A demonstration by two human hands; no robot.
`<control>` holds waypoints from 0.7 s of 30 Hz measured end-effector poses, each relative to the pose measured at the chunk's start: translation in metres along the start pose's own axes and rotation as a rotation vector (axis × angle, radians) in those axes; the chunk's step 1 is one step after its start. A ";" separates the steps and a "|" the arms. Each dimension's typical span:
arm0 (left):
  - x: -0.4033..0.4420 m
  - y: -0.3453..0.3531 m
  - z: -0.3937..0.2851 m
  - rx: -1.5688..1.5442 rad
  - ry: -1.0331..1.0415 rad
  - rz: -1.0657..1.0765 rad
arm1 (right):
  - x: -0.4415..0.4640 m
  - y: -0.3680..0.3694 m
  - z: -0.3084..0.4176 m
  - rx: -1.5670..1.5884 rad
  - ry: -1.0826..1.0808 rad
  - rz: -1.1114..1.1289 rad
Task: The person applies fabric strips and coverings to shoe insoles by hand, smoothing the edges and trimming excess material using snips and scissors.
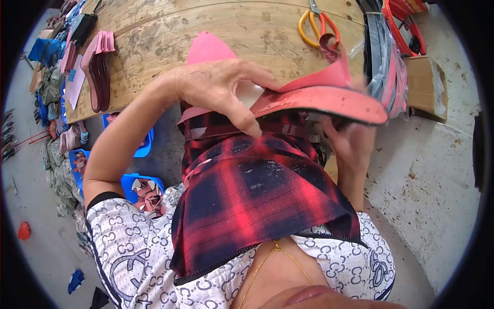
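Sole: the long pink sole-shaped piece (319, 101) lies slantwise between the hands, raised over the lap at the counter's (247, 31) near edge; its broad, dark-rimmed end points to the right.
Left hand: from my remote view, the left hand (211, 90) is open, thumb spread from the fingers, fingertips at the sole's narrower end, apparently to steady it without covering its face.
Right hand: the right hand (350, 141) is beneath the broad end, seemingly bearing it from below; blur keeps me from telling how firmly the fingers close.
Pink layers: a loose flap (327, 74) rises behind the sole; a rounded pink piece (211, 47) rests on the counter beyond the left wrist.
Apron: checked cloth (247, 190) spreads beneath the work, which I judge shields the clothing.
Scissors: orange-handled scissors (311, 28) lie beyond the sole, likely placed to be within reach yet out of the way.
Stack: dark red sole shapes (98, 77) sit together at the left, presumably grouped by kind.
Bin: a blue bin (128, 188) below holds pink scraps (149, 195), probably to contain offcuts.
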State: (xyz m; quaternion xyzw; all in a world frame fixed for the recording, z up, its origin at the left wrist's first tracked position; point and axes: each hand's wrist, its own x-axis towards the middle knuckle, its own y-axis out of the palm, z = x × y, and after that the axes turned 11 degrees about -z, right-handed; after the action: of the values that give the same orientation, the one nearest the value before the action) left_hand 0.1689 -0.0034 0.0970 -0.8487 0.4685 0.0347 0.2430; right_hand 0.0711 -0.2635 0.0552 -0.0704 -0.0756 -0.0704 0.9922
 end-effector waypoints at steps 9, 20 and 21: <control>0.008 0.035 0.010 -0.610 -0.148 -0.195 | 0.050 0.065 0.016 0.554 0.463 -0.293; -0.002 0.075 -0.001 -0.750 -0.080 -0.440 | 0.053 0.063 -0.004 0.775 0.744 0.036; -0.004 0.078 0.001 -0.784 -0.101 -0.415 | 0.053 0.057 -0.013 0.594 0.667 -0.006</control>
State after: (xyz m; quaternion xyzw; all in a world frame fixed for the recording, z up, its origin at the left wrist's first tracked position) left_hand 0.1040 -0.0344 0.0674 -0.9499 0.2275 0.2015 -0.0727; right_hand 0.1334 -0.2161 0.0431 0.2445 0.2314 -0.0676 0.9392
